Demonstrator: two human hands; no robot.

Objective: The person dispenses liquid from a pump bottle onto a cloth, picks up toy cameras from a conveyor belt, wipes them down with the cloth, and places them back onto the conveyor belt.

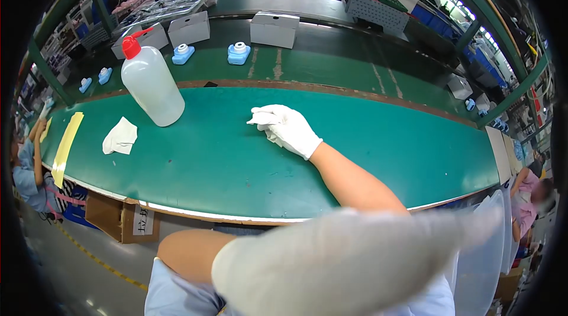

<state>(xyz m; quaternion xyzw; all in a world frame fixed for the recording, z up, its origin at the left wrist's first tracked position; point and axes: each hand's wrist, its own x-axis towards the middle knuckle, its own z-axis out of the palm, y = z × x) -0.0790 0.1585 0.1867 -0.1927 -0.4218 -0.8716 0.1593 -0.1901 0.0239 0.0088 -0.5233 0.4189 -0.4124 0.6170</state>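
My right hand [290, 131], in a white glove, is low over the green tabletop, its fingers closed on what looks like a white cloth [264, 119]. Close to the camera, my left hand [361, 260], also white-gloved, stretches across my body to the right. It is smeared by motion, so its fingers cannot be made out. Left of my right hand stands a translucent bottle [152, 85] with a red cap. A crumpled white cloth [120, 136] lies left of the bottle.
Blue bottles with white tops [239, 53] and white boxes [274, 29] line the green conveyor behind the table. Yellow tape [67, 149] runs along the left end. Clear plastic bins [482, 257] stand at my right. Co-workers sit at both sides. A cardboard box [112, 216] is below.
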